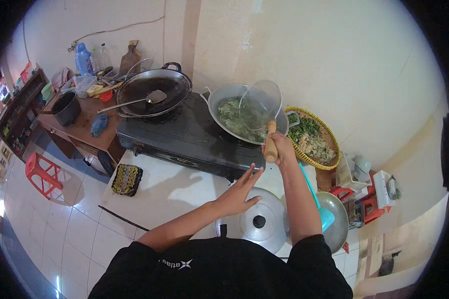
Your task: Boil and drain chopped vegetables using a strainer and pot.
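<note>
My right hand (pixel 285 148) grips the wooden handle (pixel 271 148) of a wire mesh skimmer. Its round mesh (pixel 268 95) is partly see-through and tilts over a two-handled metal pot (pixel 230 91). Inside the pot, pale green leafy food (pixel 230 116) lies in cloudy liquid. My left hand (pixel 240 192) holds nothing; its fingers are spread above a round aluminium lid (pixel 269 233) with a black knob. Right of the pot, a woven basket (pixel 338 140) with a yellow rim holds chopped greens (pixel 305 129) and a pale shredded ingredient (pixel 320 148).
A black gas stove (pixel 183 138) carries the pot and a large dark wok (pixel 134 88) with a spatula (pixel 157 96) in it. Nearby are a knitted pot holder (pixel 127 180), a turquoise dipper (pixel 326 218) and a metal pan (pixel 338 224). A red stool (pixel 41 172) stands left.
</note>
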### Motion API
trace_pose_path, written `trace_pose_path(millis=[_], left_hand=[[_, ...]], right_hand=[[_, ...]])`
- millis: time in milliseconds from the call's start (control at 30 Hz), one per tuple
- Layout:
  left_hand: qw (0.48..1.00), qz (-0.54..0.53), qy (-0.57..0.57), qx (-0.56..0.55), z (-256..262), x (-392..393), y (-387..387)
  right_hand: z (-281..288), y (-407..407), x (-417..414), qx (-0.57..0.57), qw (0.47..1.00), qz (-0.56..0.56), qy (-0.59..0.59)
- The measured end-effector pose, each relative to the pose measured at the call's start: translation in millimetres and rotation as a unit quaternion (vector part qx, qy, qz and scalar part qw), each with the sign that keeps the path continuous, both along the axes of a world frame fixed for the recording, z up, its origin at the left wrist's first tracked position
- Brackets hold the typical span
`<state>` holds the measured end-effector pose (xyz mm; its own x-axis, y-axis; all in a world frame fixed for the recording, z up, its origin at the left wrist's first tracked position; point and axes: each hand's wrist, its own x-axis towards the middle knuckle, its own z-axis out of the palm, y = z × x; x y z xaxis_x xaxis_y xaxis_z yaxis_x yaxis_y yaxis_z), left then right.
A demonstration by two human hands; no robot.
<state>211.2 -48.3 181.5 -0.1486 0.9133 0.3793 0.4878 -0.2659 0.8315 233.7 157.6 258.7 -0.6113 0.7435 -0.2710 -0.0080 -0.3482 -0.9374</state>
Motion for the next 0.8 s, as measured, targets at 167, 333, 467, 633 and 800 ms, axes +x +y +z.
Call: trace_pose_path(millis=[167, 333, 467, 633, 800], left_hand=[[0.999, 0.005, -0.006, 0.032, 6, 7, 6], [0.999, 0.002, -0.007, 0.031, 4, 12, 12], [0.999, -0.016, -0.003, 0.034, 6, 18, 18], [1.000, -0.016, -0.004, 0.025, 4, 20, 20], [0.999, -0.016, -0.020, 0.023, 1, 17, 21]], right_hand=[[-9, -6, 31, 0.291, 0.944, 0.062, -0.146], [-2, -13, 35, 0.424, 0.872, 0.057, -0.237], [-27, 13, 46, 0.561, 0.789, 0.026, -0.250], [-7, 0, 51, 0.511, 0.825, 0.037, -0.240], [7, -1, 53, 0.490, 0.825, 0.025, -0.280]])
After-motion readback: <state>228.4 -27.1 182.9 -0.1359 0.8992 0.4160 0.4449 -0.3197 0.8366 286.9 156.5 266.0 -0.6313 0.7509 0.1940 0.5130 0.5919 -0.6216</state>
